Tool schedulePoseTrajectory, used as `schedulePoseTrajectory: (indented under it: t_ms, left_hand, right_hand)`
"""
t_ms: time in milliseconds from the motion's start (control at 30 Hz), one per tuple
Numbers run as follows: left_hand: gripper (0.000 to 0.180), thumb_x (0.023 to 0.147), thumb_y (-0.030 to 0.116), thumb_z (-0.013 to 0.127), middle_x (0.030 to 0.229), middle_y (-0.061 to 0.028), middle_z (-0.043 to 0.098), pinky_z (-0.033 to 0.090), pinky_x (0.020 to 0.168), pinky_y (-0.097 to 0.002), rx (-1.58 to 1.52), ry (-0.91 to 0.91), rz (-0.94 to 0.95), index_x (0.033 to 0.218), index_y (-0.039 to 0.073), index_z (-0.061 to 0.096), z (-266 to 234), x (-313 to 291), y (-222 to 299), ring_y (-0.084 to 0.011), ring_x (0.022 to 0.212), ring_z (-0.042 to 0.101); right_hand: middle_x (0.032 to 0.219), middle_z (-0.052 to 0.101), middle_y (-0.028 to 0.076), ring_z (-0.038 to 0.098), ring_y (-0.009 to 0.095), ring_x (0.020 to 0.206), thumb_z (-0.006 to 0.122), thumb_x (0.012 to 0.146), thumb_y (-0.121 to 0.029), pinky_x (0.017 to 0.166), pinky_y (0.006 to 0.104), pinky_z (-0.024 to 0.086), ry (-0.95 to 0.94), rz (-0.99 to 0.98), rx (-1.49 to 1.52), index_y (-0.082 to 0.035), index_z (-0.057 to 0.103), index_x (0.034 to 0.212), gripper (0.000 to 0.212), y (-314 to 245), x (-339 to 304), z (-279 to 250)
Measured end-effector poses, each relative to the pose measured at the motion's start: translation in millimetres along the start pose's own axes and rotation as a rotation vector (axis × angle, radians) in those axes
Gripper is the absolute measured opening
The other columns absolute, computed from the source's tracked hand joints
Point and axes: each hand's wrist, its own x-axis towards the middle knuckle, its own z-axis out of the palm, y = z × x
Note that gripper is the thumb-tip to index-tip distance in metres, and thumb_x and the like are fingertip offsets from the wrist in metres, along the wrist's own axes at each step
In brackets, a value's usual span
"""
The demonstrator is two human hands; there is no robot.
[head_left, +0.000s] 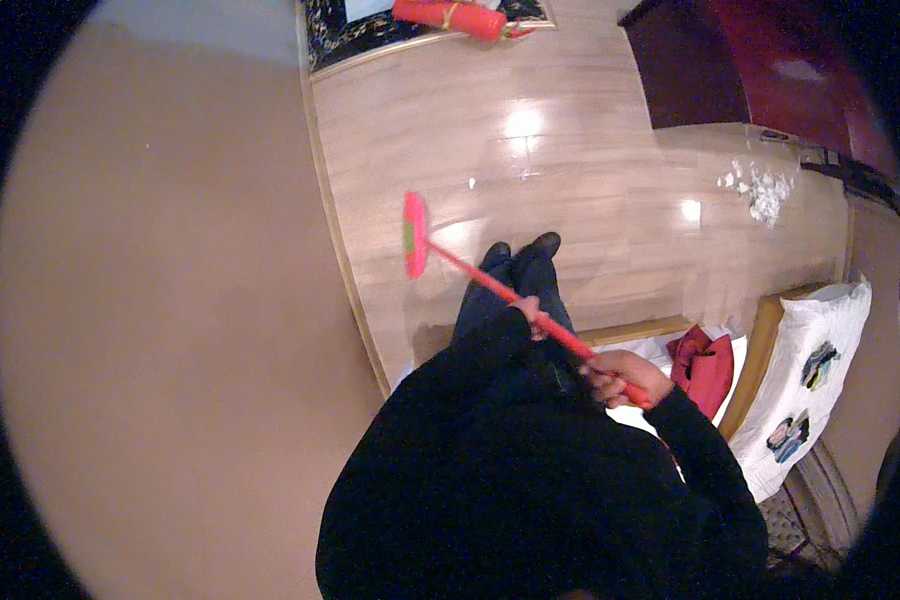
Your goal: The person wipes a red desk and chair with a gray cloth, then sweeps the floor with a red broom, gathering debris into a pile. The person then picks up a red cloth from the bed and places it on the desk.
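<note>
A broom with a red stick and a pink and green head slants from lower right to upper left across my legs. Its head is by the wall's foot on the left. My left hand is closed round the middle of the stick. Near the stick's top end, my right hand also grips it, fingers wrapped round. On the wood-look floor at the right lies a heap of white scraps, well apart from the broom head. One small white bit lies alone nearer the broom.
A plain wall runs along the left. Dark red furniture stands at the upper right. At the top, a red roll-shaped thing lies on a dark patterned, gold-edged piece. Beside me are a red cloth and a white covered backrest.
</note>
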Motion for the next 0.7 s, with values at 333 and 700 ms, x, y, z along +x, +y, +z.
schedulePoseTrajectory:
  t_ms: [333, 700]
  left_hand:
    - [0.023, 0.088, 0.025, 0.053, 0.068, -0.0156, 0.06, 0.048, 0.047, -0.0488, -0.094, -0.116, 0.062, 0.089, 0.002, 0.053, 123, -76, 1, -0.0312, 0.054, 0.06]
    - [0.024, 0.088, 0.032, 0.054, 0.065, -0.0102, 0.054, 0.049, 0.05, -0.046, -0.282, 0.094, -0.116, 0.088, 0.008, 0.048, 56, -2, 21, -0.0278, 0.056, 0.057]
  right_hand:
    - [0.063, 0.044, -0.002, 0.035, 0.005, 0.043, 0.051, 0.095, -0.015, 0.034, 0.0205, 0.029, 0.355, -0.307, -0.238, -0.01, 0.048, 0.104, 0.011, 82, -80, 15]
    - [0.059, 0.04, -0.006, 0.035, 0.003, 0.042, 0.055, 0.094, -0.017, 0.037, 0.0221, 0.025, -0.136, -0.105, 0.122, -0.013, 0.045, 0.082, 0.017, 19, -23, -44]
